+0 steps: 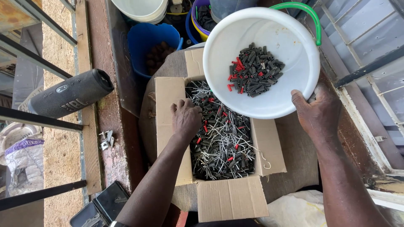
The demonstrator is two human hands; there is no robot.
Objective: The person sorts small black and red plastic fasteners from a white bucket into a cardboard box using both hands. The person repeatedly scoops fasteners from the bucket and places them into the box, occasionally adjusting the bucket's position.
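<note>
Right hand (pixel 316 110) grips white bowl (pixel 261 59) over cardboard box (pixel 170 96); left hand (pixel 185 117) curled inside.

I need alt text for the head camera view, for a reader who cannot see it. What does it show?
Seen from above, a person's left hand reaches into an open cardboard box full of small black and red pieces mixed with pale wires, while the right hand holds a white bucket with a green handle, tilted over the box and holding similar pieces. A blue bucket and a dark cylindrical speaker are nearby.

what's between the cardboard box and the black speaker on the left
In the head view, a rough reddish-brown ledge runs between the cardboard box and the black speaker, with small white metal bits lying on it.
</note>
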